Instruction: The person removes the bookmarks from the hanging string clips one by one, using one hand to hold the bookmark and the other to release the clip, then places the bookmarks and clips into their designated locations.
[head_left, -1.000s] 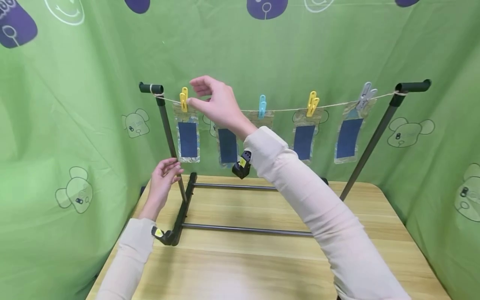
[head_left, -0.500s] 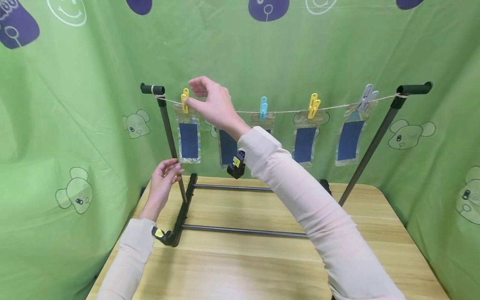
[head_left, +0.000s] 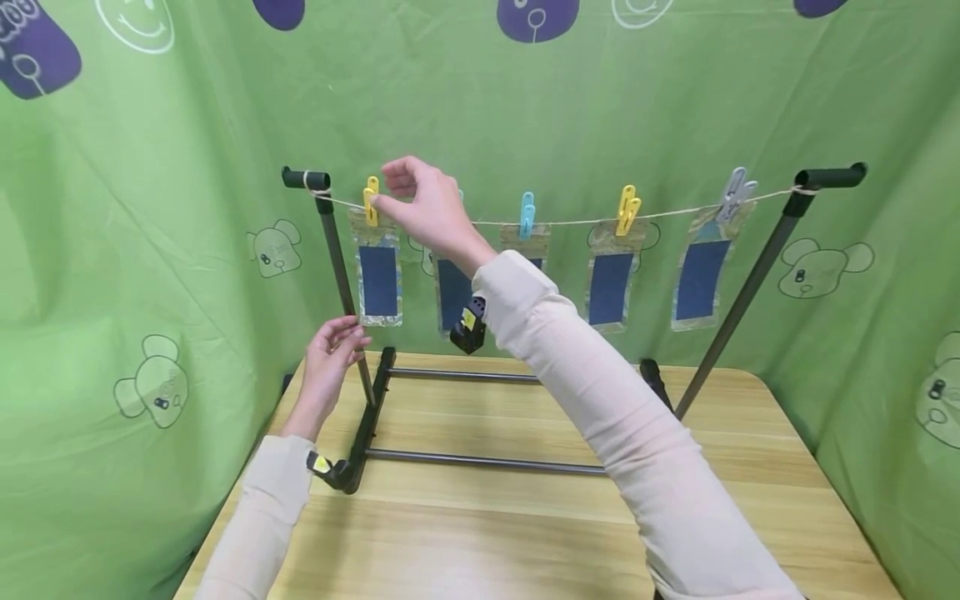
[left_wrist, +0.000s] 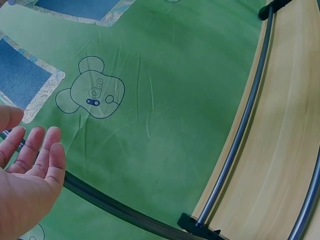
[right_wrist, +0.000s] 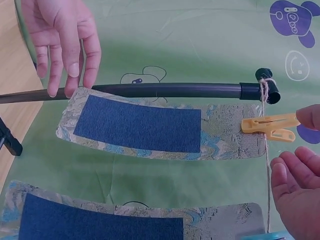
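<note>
Green curtain (head_left: 480,100): far side plus left and right, printed with bear outlines, and some purple heads and white smileys higher up.
Wood-look table (head_left: 450,525): pale grain, shiny glare patch toward the near side.
Black rack (head_left: 751,283): stands on the table, a pole at left and one at right, low crossbars between the feet.
Right sleeve (head_left: 600,392): cream, comes in from near right and blocks part of the rack.
Left sleeve (head_left: 251,508): also cream, up from near left.
Cord (head_left: 675,213): tied to both pole tops, dips a little in the middle.
Leftmost strip (head_left: 379,282): patterned with a dark blue panel, hangs from the cord just right of the left pole.
Other strips (head_left: 701,280): same look, strung out to the right, a couple partly behind the right arm.
Left hand (head_left: 328,354): fingers loose and a bit bent, tips right at that strip's lower left corner; can't tell if it's pinching it.
Right hand (head_left: 433,204): thumb tip against the peg, fingers relaxed and clear of it, so no real grip.
Yellow peg (head_left: 371,204): upright, clamps the leftmost strip to the cord.
Other pegs (head_left: 527,215): blue, yellow and grey ones farther right.
</note>
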